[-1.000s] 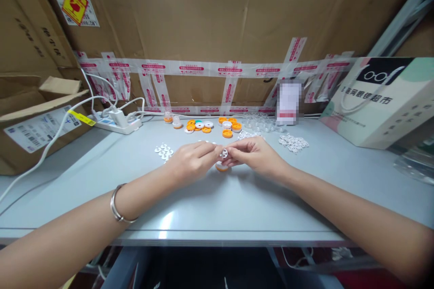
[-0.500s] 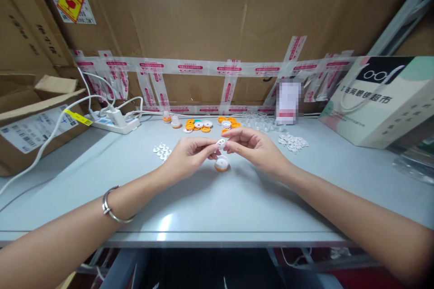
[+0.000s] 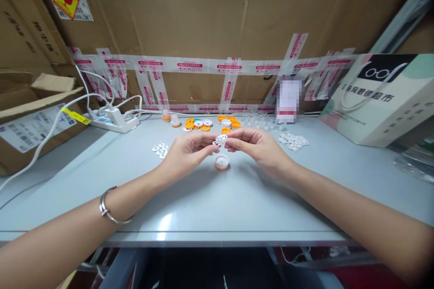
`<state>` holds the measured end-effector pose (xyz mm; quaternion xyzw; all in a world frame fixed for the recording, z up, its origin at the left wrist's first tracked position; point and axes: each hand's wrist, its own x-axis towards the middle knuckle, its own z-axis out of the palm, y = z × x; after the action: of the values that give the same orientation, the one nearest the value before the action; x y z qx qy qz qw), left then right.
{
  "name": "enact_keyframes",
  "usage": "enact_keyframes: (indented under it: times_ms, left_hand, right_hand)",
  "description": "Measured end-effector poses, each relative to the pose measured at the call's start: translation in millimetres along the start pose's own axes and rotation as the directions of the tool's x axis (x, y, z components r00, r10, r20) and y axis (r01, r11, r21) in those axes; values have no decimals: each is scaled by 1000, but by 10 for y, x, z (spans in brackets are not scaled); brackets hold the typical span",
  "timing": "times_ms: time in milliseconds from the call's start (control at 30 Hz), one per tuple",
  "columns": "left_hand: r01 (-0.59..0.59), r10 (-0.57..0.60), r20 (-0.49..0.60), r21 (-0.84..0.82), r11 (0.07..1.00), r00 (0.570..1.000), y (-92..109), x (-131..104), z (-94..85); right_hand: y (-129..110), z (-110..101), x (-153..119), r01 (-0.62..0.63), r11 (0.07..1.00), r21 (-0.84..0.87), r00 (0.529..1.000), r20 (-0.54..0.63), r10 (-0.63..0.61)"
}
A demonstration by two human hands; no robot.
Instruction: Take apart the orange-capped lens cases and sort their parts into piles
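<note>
Between my two hands is a small white plastic part (image 3: 221,140) with cut-out openings, held above the table. My left hand (image 3: 186,153) pinches its left side with thumb and fingertips. On its right side, my right hand (image 3: 252,143) pinches it as well. Just below, a round white cap with an orange rim (image 3: 222,162) rests on the table, apart from both hands. A group of small white pieces (image 3: 160,149) lies beside my left hand. To the right of my right hand is a pile of flat white pieces (image 3: 293,142).
Orange, white and green discs (image 3: 198,124) lie behind my hands, near clear plastic domes (image 3: 259,120). Two domed pieces (image 3: 175,120) stand farther left. A power strip (image 3: 118,125) and an open carton (image 3: 37,117) are at left; a paper bag (image 3: 369,113) stands at right.
The white part has turned between my fingers, showing its openwork more from above. My fingertips have shifted slightly on it. The orange-rimmed cap has stayed on the table.
</note>
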<state>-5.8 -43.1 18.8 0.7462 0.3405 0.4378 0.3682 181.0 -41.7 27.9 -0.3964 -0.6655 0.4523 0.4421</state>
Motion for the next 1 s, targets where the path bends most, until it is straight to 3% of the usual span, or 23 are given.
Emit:
enact_keyframes:
  times_ms: [67, 167, 267, 367, 667, 767, 833, 867, 933, 1000]
  left_hand:
    - [45, -45, -25, -18, 999, 999, -4, 3, -2]
    - [93, -93, 1, -54, 994, 996, -2, 6, -10]
    - [106, -106, 10, -58, 993, 994, 15, 2, -14]
    - [106, -105, 21, -43, 993, 994, 32, -4, -15]
    - [32, -36, 62, 64, 997, 997, 15, -8, -34]
    - [-101, 97, 32, 222, 970, 995, 2, -20, -35]
    - [-279, 302, 0, 385, 880, 953, -8, -29, -39]
    - [-370, 417, 8, 476, 798, 909, -13, -33, -43]
    - [-506, 593, 92, 635, 584, 800, -19, -44, -51]
    - [-563, 658, 200, 722, 402, 726, -21, -58, -56]
  right_hand:
    - [18, 0, -2, 25, 999, -31, 1000, -9, -25]
    - [33, -4, -25, 175, 967, -184, 984, -13, -180]
    - [12, -17, -65, 398, 828, -394, 911, 66, -407]
    - [-21, -33, -95, 509, 719, -473, 853, 169, -493]
    - [-68, -10, -106, 342, 863, -371, 939, 122, -320]
    - [-76, -4, -102, 260, 910, -324, 966, 98, -241]
    - [-63, 4, -93, 202, 941, -272, 979, 75, -188]
    - [-52, 12, -88, 171, 956, -238, 985, 66, -159]
    - [-31, 37, -80, 115, 979, -170, 992, 68, -104]
    - [-21, 67, -79, 63, 990, -126, 995, 90, -52]
